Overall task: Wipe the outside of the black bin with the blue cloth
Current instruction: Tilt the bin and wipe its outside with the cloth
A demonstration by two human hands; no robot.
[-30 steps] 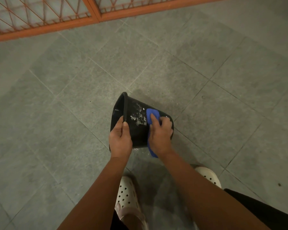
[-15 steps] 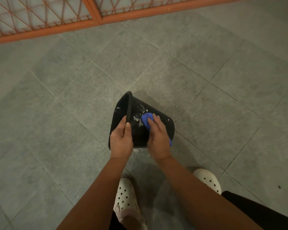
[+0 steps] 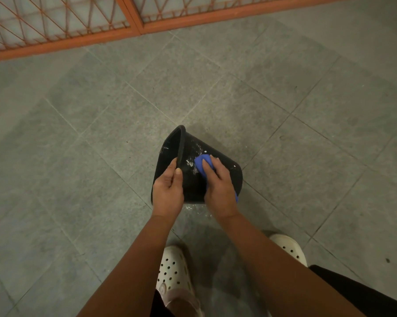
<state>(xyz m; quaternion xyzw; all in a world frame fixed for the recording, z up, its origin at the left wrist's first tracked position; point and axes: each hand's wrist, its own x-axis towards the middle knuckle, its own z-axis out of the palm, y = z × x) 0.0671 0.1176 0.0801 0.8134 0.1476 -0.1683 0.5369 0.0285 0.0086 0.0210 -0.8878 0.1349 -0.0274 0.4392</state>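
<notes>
The black bin (image 3: 227, 167) lies tipped on its side on the grey tiled floor, its mouth turned to the left. White soapy streaks mark its upper wall. My left hand (image 3: 169, 191) grips the rim at the near side, thumb on the outside. My right hand (image 3: 218, 186) presses the blue cloth (image 3: 201, 164) against the bin's outer wall; the cloth shows beyond my fingertips and a bit at my wrist side.
An orange metal grille (image 3: 78, 24) runs along the far edge of the floor. My two white perforated clogs (image 3: 174, 275) stand just behind the bin. A wet patch (image 3: 199, 208) lies on the tiles beneath the bin.
My right hand slid the cloth leftward along the bin wall toward the rim, then held about there. My left hand kept its grip on the rim.
</notes>
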